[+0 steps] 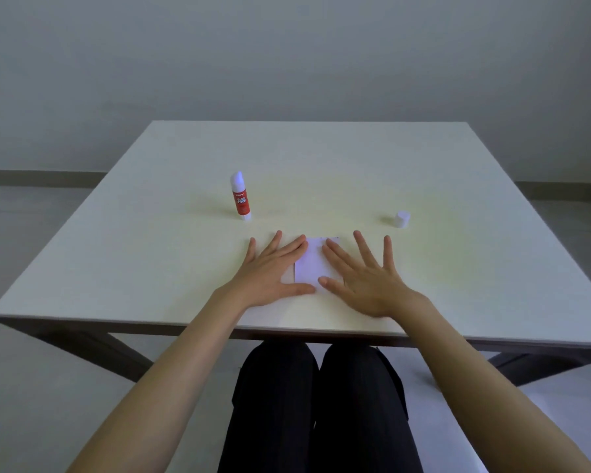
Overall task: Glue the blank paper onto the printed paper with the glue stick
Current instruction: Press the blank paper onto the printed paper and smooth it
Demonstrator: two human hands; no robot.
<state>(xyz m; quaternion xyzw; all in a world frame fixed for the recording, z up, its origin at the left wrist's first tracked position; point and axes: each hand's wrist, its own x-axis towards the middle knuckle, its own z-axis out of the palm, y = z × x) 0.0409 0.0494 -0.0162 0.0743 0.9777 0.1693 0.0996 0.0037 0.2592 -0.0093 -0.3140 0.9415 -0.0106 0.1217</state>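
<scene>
A blank white paper (312,266) lies flat on the table near the front edge. A thin strip of printed paper (331,238) shows at its far edge, with small dark marks. My left hand (270,268) rests flat, fingers spread, on the paper's left side. On its right side my right hand (362,273) presses flat the same way. The red and white glue stick (241,196) stands upright and uncapped, beyond my left hand. Its white cap (402,219) sits to the right, beyond my right hand.
The pale table (321,158) stretches wide around the papers. Its front edge runs just below my wrists, and my dark-trousered legs show under it. A grey wall and floor lie behind.
</scene>
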